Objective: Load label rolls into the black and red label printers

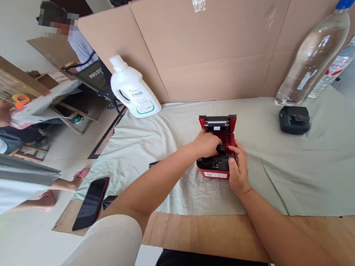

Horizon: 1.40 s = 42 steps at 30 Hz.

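Observation:
A small red label printer point(219, 128) with its lid open stands on the pale cloth point(327, 165) in the middle of the table. My left hand point(205, 144) reaches into its black inner bay, fingers curled down onto a part inside. My right hand point(238, 167) holds the printer's right side, thumb and fingers pressed against the casing. What lies under the left fingers is hidden.
A white jug point(133, 90) lies at the back left. Two clear bottles point(314, 56) and a black device point(294, 119) stand at the back right before a cardboard wall point(211, 44). A phone point(91, 203) rests at the front left edge. Other people sit at the left.

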Available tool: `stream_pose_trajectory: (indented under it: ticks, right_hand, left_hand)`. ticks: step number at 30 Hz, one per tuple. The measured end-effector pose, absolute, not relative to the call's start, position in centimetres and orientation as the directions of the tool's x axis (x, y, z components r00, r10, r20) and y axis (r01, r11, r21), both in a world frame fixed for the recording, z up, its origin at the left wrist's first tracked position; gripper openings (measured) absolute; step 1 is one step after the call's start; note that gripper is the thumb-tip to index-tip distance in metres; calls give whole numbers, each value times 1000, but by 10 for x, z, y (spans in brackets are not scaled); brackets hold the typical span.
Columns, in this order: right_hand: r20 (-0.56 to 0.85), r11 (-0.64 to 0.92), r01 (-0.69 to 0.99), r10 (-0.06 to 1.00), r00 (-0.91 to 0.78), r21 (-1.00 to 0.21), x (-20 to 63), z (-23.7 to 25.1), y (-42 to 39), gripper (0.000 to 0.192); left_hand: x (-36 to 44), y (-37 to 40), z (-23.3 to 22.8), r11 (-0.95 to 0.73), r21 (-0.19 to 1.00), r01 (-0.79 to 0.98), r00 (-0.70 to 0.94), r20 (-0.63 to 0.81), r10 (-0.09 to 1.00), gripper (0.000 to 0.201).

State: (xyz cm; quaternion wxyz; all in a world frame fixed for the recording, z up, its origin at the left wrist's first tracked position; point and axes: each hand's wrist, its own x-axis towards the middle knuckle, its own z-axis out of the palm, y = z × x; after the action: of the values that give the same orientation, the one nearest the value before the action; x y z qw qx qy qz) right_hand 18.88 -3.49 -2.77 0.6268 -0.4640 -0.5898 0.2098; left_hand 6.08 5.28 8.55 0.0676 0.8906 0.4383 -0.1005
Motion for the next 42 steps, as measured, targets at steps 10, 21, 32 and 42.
stream_pose_trajectory:
  ticks: [10, 21, 32, 42]
  right_hand:
    - [772, 663, 499, 636, 19, -558, 196, -6, -42, 31]
    - [826, 652, 608, 564, 8, -452, 197, -5, -45, 19]
    - [780, 621, 640, 623, -52, -453, 190, -3, -40, 29]
    - [788, 601, 636, 616, 16, -484, 185, -14, -36, 42]
  left_hand:
    - [35, 36, 80, -593, 540, 597, 362, 479, 800, 35]
    - [13, 7, 43, -697, 528, 485, 199, 710, 676, 53]
    - [18, -33, -6, -646, 390, 656, 166, 760, 628, 52]
    - [21, -35, -15, -510, 447, 735, 69, 698, 712, 59]
